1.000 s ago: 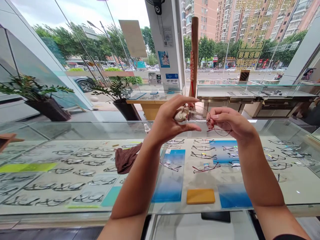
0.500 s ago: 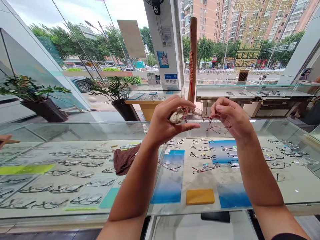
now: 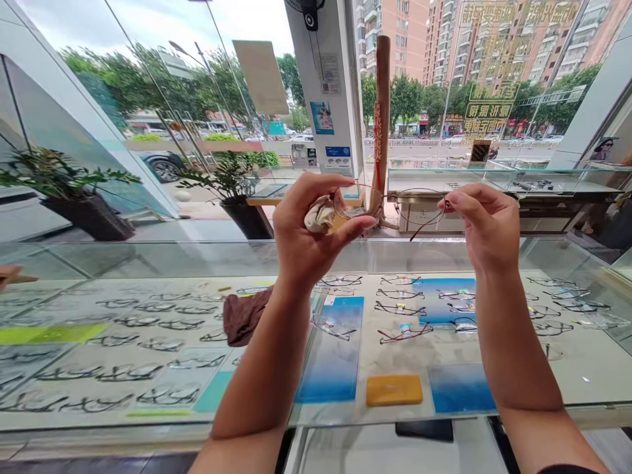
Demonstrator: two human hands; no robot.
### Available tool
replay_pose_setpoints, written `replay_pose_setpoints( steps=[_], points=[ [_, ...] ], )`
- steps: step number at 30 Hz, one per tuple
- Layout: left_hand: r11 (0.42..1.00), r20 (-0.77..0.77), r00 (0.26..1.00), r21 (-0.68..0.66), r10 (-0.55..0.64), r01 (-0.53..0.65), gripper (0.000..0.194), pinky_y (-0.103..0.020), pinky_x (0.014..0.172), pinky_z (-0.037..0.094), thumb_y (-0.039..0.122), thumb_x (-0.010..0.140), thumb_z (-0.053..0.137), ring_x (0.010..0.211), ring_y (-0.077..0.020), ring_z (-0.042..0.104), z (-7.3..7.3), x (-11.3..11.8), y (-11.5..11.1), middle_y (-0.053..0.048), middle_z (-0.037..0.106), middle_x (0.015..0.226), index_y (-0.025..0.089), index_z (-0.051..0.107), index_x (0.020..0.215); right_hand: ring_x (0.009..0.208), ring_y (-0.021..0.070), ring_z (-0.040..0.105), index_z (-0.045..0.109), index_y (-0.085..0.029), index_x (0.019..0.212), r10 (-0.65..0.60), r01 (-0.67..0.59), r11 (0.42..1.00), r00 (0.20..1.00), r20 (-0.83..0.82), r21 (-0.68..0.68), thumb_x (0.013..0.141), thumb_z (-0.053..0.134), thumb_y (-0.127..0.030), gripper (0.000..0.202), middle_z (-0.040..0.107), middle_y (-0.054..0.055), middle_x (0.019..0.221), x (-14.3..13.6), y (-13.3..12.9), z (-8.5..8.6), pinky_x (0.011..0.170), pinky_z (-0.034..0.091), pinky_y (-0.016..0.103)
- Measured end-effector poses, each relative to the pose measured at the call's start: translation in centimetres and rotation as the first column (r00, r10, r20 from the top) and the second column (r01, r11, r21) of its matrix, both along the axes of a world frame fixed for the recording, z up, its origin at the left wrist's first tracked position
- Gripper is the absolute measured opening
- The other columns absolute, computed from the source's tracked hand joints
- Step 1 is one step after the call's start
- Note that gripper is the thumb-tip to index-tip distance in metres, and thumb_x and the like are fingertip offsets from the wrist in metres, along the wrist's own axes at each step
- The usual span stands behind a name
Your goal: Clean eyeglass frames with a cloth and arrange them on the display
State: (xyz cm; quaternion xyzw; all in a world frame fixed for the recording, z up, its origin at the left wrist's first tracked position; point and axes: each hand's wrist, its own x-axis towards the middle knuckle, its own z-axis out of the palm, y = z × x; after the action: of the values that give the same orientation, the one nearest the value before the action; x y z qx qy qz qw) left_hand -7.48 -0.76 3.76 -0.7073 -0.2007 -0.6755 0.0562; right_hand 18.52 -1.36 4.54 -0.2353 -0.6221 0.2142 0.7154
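Both hands are up over the far part of the glass counter (image 3: 395, 411), clear of its top, and between them is a pair of thin-rimmed glasses (image 3: 417, 191). The right hand (image 3: 488, 227) pinches the glasses by their outer corner, thumb against fingers. The left hand (image 3: 309, 227) makes a wide C at the other end, forefinger above the rim and thumb below; a pale crumpled cloth (image 3: 320, 216) is tucked in its palm. Whether that thumb and forefinger actually press on the rim, I cannot tell. One temple arm slants down below the lens near the right hand.

There is open air under the glasses, down to the counter, and the gap between the two forearms is open too. Beyond the lenses, a wooden post (image 3: 382, 112) rises in the background, lined up between the hands from here, with a second display case (image 3: 469, 178) to its right.

Inside the counter, rows of frames (image 3: 142, 320) run off to the left, and more lie to the right. A brown cloth (image 3: 244, 317) sits just beside the left forearm. A yellow case (image 3: 394, 390) lies near the counter's front edge, between the forearms, with a dark phone-like slab (image 3: 424, 430) just this side of that edge.
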Motion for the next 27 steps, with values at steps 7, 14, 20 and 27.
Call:
replay_pose_setpoints(
  steps=[7,14,20,27],
  points=[
    [0.998,0.025,0.999,0.056,0.031,-0.033,0.050,-0.036,0.067,0.054,0.067,0.081,0.087,0.078,-0.0191,0.064,0.1,-0.1,-0.6,-0.002,0.068,0.093,0.033,0.077,0.117,0.077,0.0179,0.070,0.075,-0.027,0.079,-0.107,0.101,0.989,0.993,0.058,0.105,0.089,0.080,-0.042,0.019,0.073,0.000,0.078,-0.3,-1.0,0.1,0.075,0.062,0.037],
    [0.999,0.016,1.000,0.035,0.021,-0.022,0.048,-0.035,0.068,0.053,0.066,0.085,0.085,0.080,-0.0195,0.065,0.0,-0.3,-0.5,-0.002,0.068,0.093,0.032,0.077,0.119,0.072,0.0186,0.067,0.072,-0.029,0.078,-0.103,0.087,0.982,0.990,0.093,0.167,0.089,0.077,-0.036,0.014,0.072,0.000,0.076,-0.4,-1.2,0.0,0.067,0.056,0.038],
    [1.000,0.006,1.000,0.004,-0.003,0.003,0.052,-0.035,0.069,0.055,0.067,0.083,0.085,0.083,-0.0198,0.066,0.0,-0.4,-0.5,-0.002,0.068,0.095,0.031,0.076,0.119,0.072,0.0190,0.067,0.068,-0.029,0.082,-0.156,0.123,0.969,0.976,0.149,0.213,0.093,0.073,-0.046,0.020,0.069,0.000,0.077,-0.1,-1.1,0.0,0.066,0.056,0.039],
    [0.998,-0.008,0.998,0.003,-0.060,0.060,0.054,-0.033,0.067,0.053,0.071,0.085,0.082,0.079,-0.0179,0.064,-0.2,-0.6,0.7,-0.002,0.064,0.089,0.030,0.076,0.119,0.079,0.0187,0.069,0.073,-0.029,0.095,-0.140,0.106,0.972,0.978,0.152,0.211,0.090,0.077,-0.051,0.022,0.072,0.000,0.090,-0.3,-1.9,0.0,0.074,0.062,0.039]
  ],
)
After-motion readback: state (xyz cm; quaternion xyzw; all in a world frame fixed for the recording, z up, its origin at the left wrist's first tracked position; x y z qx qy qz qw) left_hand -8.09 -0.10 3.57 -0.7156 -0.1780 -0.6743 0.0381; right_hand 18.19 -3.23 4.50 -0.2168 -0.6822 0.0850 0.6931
